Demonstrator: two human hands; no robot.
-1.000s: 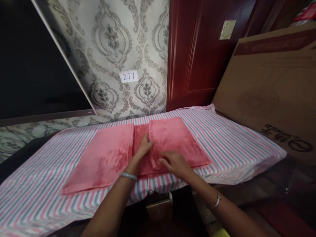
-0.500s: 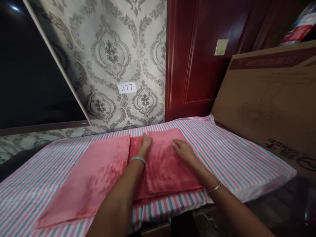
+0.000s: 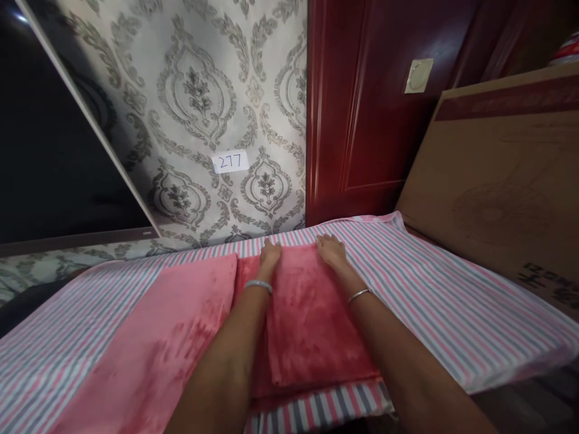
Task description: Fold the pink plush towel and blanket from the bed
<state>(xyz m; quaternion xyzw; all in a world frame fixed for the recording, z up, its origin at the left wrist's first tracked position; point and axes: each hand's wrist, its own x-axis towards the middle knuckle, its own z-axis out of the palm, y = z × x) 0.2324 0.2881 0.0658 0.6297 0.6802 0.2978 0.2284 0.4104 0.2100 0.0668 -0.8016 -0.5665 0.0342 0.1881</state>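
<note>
A pink fleece cloth (image 3: 312,325) lies folded on a striped sheet (image 3: 452,301), its right flap turned over the middle. My left hand (image 3: 269,253) rests flat at the flap's far left corner, fingers stretched out. At the far right corner my right hand (image 3: 331,248) also lies flat, fingers extended. Both press on the far edge of the folded part. The cloth's left flap (image 3: 172,337) lies spread flat to the left of my left arm. Each wrist carries a thin bracelet.
A large cardboard box (image 3: 506,181) leans at the right over the sheet's edge. Behind stand a dark red wooden door (image 3: 362,108), patterned wallpaper with a "277" label (image 3: 230,161), and a dark screen (image 3: 54,144) at the left.
Both hands slid away from me along the folded flap, from its near and middle part to its far corners. The view moved closer over the cloth.
</note>
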